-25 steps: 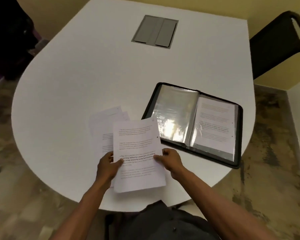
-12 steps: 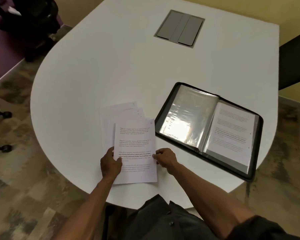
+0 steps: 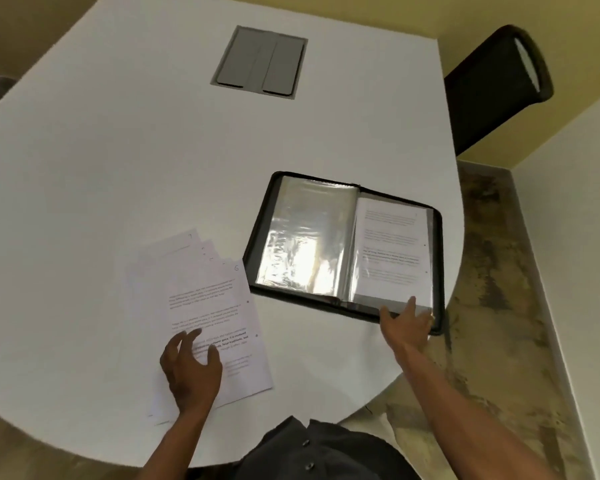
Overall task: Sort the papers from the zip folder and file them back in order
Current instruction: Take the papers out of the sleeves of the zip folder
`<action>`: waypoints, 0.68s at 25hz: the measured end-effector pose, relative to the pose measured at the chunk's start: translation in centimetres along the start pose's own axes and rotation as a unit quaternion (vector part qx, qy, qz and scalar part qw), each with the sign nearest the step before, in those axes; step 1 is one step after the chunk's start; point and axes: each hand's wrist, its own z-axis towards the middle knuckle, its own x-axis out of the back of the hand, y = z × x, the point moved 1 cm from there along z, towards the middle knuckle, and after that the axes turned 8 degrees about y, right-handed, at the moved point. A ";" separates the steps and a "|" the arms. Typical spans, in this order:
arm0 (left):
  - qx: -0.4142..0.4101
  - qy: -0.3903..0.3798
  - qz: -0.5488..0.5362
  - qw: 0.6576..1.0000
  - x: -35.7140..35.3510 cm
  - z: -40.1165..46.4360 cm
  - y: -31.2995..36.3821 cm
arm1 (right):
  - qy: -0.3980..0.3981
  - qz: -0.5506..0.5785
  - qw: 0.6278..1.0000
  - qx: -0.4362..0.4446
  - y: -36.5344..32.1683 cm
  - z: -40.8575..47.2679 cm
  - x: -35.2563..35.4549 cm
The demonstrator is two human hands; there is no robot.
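Note:
A fanned stack of printed papers (image 3: 205, 296) lies on the white table (image 3: 118, 168) near its front edge. My left hand (image 3: 191, 368) rests on the lower part of the stack with fingers spread. To the right lies the black zip folder (image 3: 347, 251), open flat. Its left side shows shiny empty plastic sleeves (image 3: 305, 244); its right side holds a printed sheet (image 3: 392, 247) in a sleeve. My right hand (image 3: 407, 323) reaches to the folder's near right corner, fingers straight, touching its lower edge.
A grey cable hatch (image 3: 260, 62) is set into the table at the back. A black chair (image 3: 496, 84) stands at the far right beside the yellow wall. The table's rounded edge runs just right of the folder, above a mottled floor.
Both hands let go of the top sheet, which now lies on the stack. My right hand moved right to the folder's near corner. My left hand settled flat on the papers.

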 end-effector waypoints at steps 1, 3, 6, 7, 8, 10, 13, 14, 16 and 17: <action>-0.015 -0.012 -0.003 1.000 -0.9 -0.5 1.0 | -0.030 -0.056 0.998 0.004 1.4 1.5 0.4; -0.052 -0.029 -0.011 0.998 -2.7 -1.5 3.3 | -0.078 -0.128 0.988 0.041 2.9 2.9 0.1; -0.113 -0.061 -0.038 0.991 -5.2 -2.7 7.6 | -0.052 -0.119 0.988 0.080 2.9 3.1 -0.6; -0.126 -0.074 -0.049 0.988 -6.1 -3.1 9.0 | -0.032 -0.099 0.991 0.089 2.6 3.1 -0.7; -0.138 -0.088 -0.060 0.985 -6.8 -3.5 10.5 | -0.015 -0.070 0.993 0.097 2.1 2.8 -0.8; -0.167 -0.124 -0.087 0.974 -8.2 -4.5 13.4 | -0.005 0.028 0.994 0.101 0.8 2.2 -0.5; -0.170 -0.186 -0.148 0.956 -9.5 -5.2 18.1 | -0.040 0.130 0.969 0.205 -2.4 -0.5 0.5; -0.149 -0.213 -0.161 0.952 -9.8 -5.1 19.7 | -0.064 0.138 0.951 0.271 -3.6 -1.7 1.1; -0.089 -0.257 -0.171 0.947 -10.6 -4.0 22.2 | -0.163 0.148 0.902 0.372 -5.7 -3.7 2.2; -0.060 -0.262 -0.170 0.948 -11.0 -3.2 22.9 | -0.225 0.167 0.878 0.387 -6.3 -4.3 2.4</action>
